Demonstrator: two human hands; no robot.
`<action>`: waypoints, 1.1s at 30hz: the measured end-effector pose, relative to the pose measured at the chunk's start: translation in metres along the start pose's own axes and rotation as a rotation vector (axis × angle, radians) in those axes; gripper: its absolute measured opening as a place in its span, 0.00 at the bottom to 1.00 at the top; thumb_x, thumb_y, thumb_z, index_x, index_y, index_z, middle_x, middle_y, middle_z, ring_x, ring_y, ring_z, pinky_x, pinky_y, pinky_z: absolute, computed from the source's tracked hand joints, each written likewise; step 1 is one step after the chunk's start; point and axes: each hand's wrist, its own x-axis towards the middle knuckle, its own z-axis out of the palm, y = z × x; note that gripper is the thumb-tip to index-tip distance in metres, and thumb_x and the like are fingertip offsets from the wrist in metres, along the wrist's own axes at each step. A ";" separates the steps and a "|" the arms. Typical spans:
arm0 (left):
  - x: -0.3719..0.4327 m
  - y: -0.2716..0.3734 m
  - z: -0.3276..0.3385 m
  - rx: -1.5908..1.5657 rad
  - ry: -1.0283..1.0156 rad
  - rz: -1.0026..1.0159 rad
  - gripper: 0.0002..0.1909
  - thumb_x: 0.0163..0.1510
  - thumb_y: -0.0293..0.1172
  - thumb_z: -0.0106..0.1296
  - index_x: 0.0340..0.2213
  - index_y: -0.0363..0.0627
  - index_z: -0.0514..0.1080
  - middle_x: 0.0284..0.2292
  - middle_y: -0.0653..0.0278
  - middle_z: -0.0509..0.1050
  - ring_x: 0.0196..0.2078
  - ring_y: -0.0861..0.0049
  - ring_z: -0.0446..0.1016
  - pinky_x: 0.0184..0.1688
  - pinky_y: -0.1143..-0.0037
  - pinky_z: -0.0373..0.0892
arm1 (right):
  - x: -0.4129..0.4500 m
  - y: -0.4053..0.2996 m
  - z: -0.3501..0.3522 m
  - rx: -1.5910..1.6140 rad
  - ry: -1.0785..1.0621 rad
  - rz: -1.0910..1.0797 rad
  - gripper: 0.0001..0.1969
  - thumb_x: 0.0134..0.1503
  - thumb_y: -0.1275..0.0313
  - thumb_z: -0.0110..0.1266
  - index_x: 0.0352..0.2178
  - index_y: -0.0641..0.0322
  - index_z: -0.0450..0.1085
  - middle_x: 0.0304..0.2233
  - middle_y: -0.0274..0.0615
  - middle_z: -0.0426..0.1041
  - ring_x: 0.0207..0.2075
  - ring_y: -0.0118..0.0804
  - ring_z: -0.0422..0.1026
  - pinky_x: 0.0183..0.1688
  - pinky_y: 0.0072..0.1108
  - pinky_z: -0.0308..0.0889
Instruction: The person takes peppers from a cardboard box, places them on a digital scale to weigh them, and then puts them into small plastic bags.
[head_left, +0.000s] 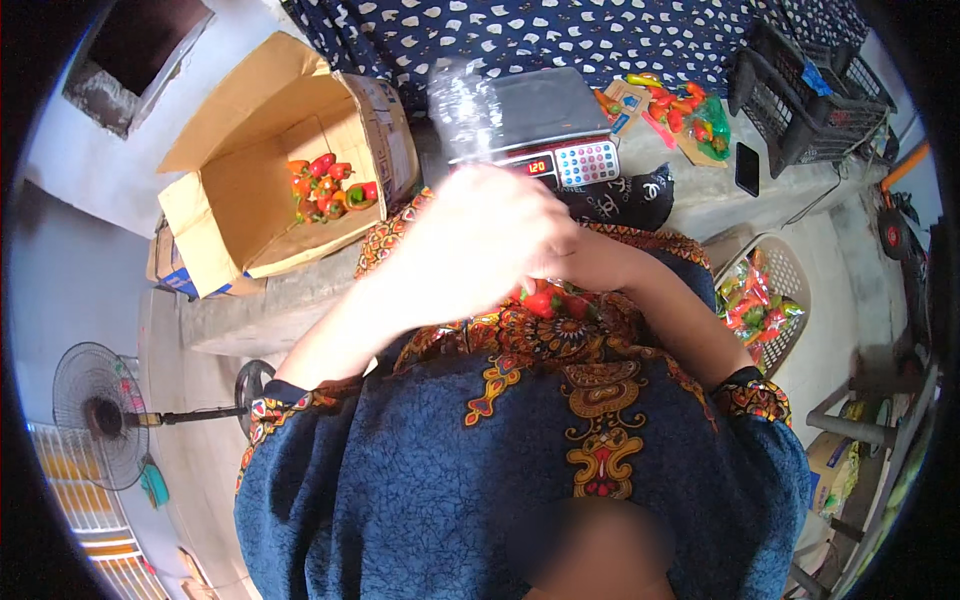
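My left hand (499, 232), washed out by bright light, is closed before my lap. A blurred clear plastic bag (465, 112) sticks up from it, over the edge of a digital scale (544, 105). Just under the hands, red peppers (551, 301) show against my patterned clothing; whether they sit inside the same bag is hard to see. My right hand (589, 259) meets the left one from the other side. Its fingers are mostly hidden behind the left hand, so its grip does not show.
An open cardboard box (255, 180) holding several peppers (326, 187) stands at left. Beyond the scale lie loose peppers (679, 109) on cardboard, a phone (747, 169) and black plastic crates (810, 105). Bagged peppers (757, 300) fill a basket (793, 281) at right. A fan (105, 416) is at lower left.
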 end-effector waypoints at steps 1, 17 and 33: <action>0.001 0.006 0.014 0.004 -0.065 -0.011 0.14 0.52 0.39 0.47 0.38 0.46 0.69 0.36 0.59 0.71 0.44 0.66 0.68 0.48 0.64 0.60 | 0.003 0.002 0.000 -0.100 -0.006 -0.121 0.15 0.55 0.63 0.45 0.27 0.65 0.71 0.26 0.39 0.73 0.31 0.32 0.71 0.38 0.24 0.65; -0.029 -0.045 0.046 -0.243 -0.211 -0.191 0.09 0.53 0.39 0.47 0.27 0.48 0.71 0.25 0.64 0.72 0.32 0.66 0.71 0.40 0.70 0.61 | 0.001 0.002 -0.021 -0.182 -0.159 -0.235 0.17 0.57 0.62 0.47 0.44 0.58 0.70 0.41 0.44 0.71 0.42 0.32 0.69 0.46 0.23 0.63; -0.039 0.027 0.073 -0.327 -0.027 -0.518 0.13 0.60 0.37 0.40 0.25 0.43 0.65 0.16 0.59 0.66 0.19 0.67 0.69 0.24 0.72 0.65 | 0.009 0.014 -0.010 -0.610 0.761 -0.092 0.12 0.46 0.65 0.57 0.17 0.63 0.73 0.17 0.39 0.68 0.21 0.37 0.69 0.26 0.25 0.62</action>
